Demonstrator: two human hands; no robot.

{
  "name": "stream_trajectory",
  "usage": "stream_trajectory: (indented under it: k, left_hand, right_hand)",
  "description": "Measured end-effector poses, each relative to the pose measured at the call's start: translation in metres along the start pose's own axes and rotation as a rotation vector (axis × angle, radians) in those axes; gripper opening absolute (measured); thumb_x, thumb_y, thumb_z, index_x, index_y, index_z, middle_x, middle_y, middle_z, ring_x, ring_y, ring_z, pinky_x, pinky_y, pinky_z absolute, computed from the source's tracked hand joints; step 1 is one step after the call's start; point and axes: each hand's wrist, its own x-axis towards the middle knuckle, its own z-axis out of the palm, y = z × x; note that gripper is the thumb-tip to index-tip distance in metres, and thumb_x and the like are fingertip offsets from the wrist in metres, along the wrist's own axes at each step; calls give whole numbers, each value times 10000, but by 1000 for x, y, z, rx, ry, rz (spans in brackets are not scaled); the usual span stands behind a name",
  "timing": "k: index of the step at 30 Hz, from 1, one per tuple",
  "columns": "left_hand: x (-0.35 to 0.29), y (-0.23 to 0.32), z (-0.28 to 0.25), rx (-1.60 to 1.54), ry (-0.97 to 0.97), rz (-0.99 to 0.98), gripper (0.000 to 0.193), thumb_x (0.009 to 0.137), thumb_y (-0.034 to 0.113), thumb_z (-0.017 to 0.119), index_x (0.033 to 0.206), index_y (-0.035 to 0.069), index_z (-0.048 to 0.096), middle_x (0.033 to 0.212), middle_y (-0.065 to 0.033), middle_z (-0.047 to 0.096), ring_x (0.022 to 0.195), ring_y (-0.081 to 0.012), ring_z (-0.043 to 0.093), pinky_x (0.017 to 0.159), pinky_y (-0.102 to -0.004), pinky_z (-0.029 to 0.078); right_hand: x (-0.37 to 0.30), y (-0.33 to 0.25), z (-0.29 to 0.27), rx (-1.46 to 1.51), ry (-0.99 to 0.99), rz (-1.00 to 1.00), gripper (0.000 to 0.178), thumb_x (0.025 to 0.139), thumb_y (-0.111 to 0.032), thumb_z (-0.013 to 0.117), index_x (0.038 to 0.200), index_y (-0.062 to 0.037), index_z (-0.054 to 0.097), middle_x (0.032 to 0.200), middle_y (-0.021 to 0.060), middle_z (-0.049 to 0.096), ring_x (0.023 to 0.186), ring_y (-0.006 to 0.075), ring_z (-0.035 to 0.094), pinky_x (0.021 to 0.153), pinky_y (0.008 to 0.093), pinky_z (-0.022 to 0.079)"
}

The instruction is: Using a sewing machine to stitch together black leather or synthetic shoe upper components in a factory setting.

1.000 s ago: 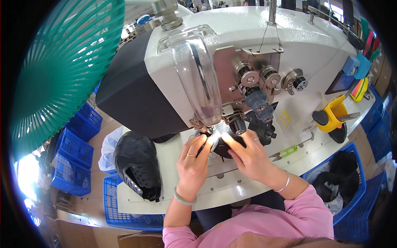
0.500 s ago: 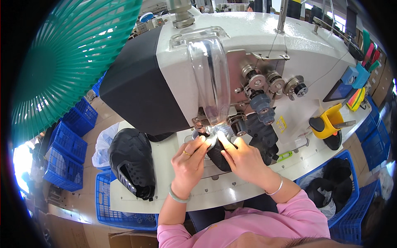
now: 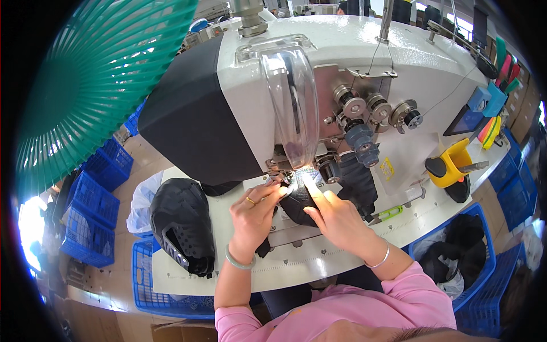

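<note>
We logged both hands at the needle area of the large white sewing machine (image 3: 342,74), under its clear plastic guard (image 3: 296,108). The black shoe-upper piece (image 3: 297,200) lay on the machine bed near the middle of the white tabletop (image 3: 239,268), its far end tucked up under the presser foot, where a small work light made it glare.

Our left hand (image 3: 252,219) rested on the piece's left side, fingers curled and pressing down, with the thumb and forefinger tips closing on its edge. Our right hand (image 3: 336,219) lay on the right side, index finger stretched forward toward the needle and the other fingers flat, pinning the fabric. Neither hand had lifted the piece; both steadied it against the bed.

Judgement on progress: the piece sat loaded and aligned, so we took the stitching to be at hand or under way. We could not tell whether any seam had been laid, since fingers and glare hid the stitch line.

Work remaining appeared considerable. A stack of black upper pieces (image 3: 182,225) waited at the left edge of the tabletop, untouched. A blue crate (image 3: 484,251) off the right edge held more dark pieces; whether finished or not we could not tell. Green-handled thread snips (image 3: 390,214) lay just right of the right hand, and a yellow-and-black tool (image 3: 453,171) stood toward the far right corner.
</note>
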Motion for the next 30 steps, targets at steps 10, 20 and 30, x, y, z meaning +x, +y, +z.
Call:
stream_trajectory:
  k: [10,20,30]
  left_hand:
    - [2,4,-1,-30,-18,-78,240,707,-84,717,911,38,748,884,-87,704,758,-222,674,677,-287,530]
    - [6,-2,-3,59,-58,57,290,665,-91,670,919,40,719,957,-55,690,869,-240,673,720,-318,558]
    - [13,-3,-4,127,-96,105,204,686,-37,700,874,42,702,862,-33,670,838,-212,655,705,-313,541]
  right_hand:
    - [4,-1,-4,-129,-45,-16,475,916,-296,612,1303,-29,545,697,106,517,527,289,557,481,392,462]
    - [13,0,-5,-105,-62,-36,476,904,-309,621,1279,-22,558,752,134,570,558,313,582,521,407,479]
    - [40,21,-10,-58,-88,65,397,874,-320,602,1046,39,602,722,173,647,637,360,644,556,436,528]
